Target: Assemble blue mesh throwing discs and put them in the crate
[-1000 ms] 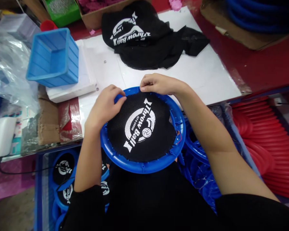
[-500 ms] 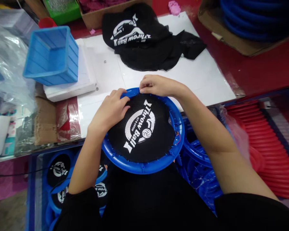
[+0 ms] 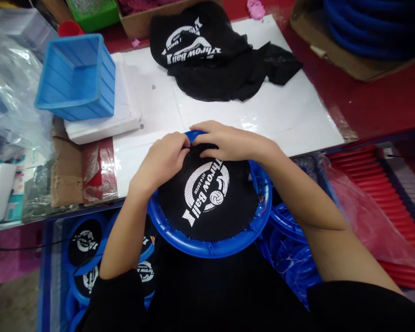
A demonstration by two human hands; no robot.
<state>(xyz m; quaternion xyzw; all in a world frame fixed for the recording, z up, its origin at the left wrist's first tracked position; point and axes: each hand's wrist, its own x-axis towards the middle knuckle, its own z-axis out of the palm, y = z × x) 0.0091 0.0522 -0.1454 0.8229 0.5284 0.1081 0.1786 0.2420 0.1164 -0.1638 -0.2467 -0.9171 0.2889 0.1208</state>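
A blue plastic ring (image 3: 207, 248) is tilted in front of me, with a black mesh fabric (image 3: 174, 193) printed "Throw Ball" across its inside. My left hand (image 3: 166, 157) is closed at the far left edge, its fingers and thumb bent over the ring and mesh. Beside it, my right hand (image 3: 224, 140) lies at the top edge, fingers apart, touching the mesh and rim. The fingers cover the mesh edge there. Thin wires and a small part (image 3: 261, 203) show on the ring's right side.
Loose black printed mesh pieces (image 3: 221, 74) lie on the white board (image 3: 280, 124). A light-blue bin (image 3: 78, 78) rests on a white foam block (image 3: 103, 131) at left. Finished-looking discs (image 3: 86, 244) fill a crate below left. Blue rings (image 3: 293, 258) and red rings (image 3: 376, 203) are stacked at right.
My right hand has gone from a pinch at the rim to spread fingers, lower and nearer my left hand. The ring sits slightly lower and further right in view.
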